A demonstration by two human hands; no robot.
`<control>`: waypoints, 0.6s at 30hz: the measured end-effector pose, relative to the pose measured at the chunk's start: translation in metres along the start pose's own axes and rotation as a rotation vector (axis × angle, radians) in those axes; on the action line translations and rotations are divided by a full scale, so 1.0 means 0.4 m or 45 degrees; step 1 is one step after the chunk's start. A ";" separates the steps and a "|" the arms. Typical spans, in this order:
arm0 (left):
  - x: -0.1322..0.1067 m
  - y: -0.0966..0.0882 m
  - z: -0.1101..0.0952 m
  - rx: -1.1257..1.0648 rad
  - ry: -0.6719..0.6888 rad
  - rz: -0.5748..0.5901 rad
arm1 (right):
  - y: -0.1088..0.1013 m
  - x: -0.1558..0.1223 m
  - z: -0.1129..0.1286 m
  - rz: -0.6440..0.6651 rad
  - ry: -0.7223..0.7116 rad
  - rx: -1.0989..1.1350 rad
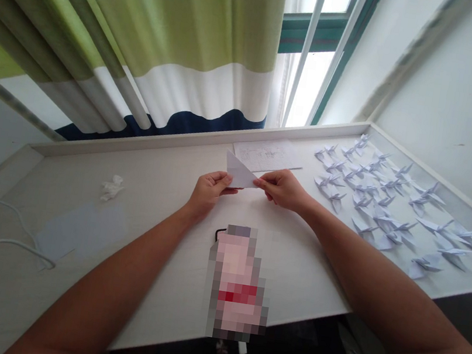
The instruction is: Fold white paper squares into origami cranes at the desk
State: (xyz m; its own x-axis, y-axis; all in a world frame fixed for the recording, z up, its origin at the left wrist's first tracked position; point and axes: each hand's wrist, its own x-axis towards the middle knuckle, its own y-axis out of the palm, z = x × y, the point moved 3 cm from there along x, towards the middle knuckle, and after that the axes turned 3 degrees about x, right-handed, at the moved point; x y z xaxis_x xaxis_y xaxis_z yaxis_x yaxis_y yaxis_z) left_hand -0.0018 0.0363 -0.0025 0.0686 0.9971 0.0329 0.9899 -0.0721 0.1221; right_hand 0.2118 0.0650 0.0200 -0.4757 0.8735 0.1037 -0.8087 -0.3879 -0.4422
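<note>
A white sheet of paper folded into a triangle (pixel 240 173) is held up between both hands, above the middle of the desk. My left hand (pixel 211 190) grips its lower left side, thumb on the front face and fingers behind. At the lower right corner, my right hand (pixel 279 187) pinches the paper between thumb and fingertips. One point of the triangle stands up at the upper left. Just behind it lies a flat printed or written sheet (pixel 270 155). To the right, many folded white paper cranes (pixel 363 199) are spread over the desk.
A blurred-out pinkish phone-like object (pixel 238 284) lies near the front edge, a white cable (pixel 242 352) below it. Flat white paper (pixel 81 229), a crumpled tissue (pixel 112 188) and another cable (pixel 8 243) are on the left. A raised rim (pixel 196 146) borders the desk's back, below the curtain (pixel 187 28).
</note>
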 end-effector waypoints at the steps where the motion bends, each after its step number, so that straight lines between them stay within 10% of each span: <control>1: 0.000 0.000 0.000 -0.002 -0.003 0.003 | 0.001 0.000 -0.002 0.014 0.008 0.002; 9: 0.003 -0.003 0.001 -0.013 -0.039 -0.055 | -0.017 0.000 -0.003 -0.390 -0.131 -0.219; 18: -0.006 0.004 -0.006 0.037 -0.012 0.004 | 0.034 -0.022 0.035 -0.163 -0.523 -0.442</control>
State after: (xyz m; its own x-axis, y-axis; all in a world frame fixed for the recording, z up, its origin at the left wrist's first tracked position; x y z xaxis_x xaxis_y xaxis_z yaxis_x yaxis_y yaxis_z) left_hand -0.0007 0.0339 -0.0002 0.0729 0.9970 0.0240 0.9928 -0.0749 0.0932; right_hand 0.2002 0.0477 0.0255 -0.5334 0.6938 0.4839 -0.7400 -0.1058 -0.6642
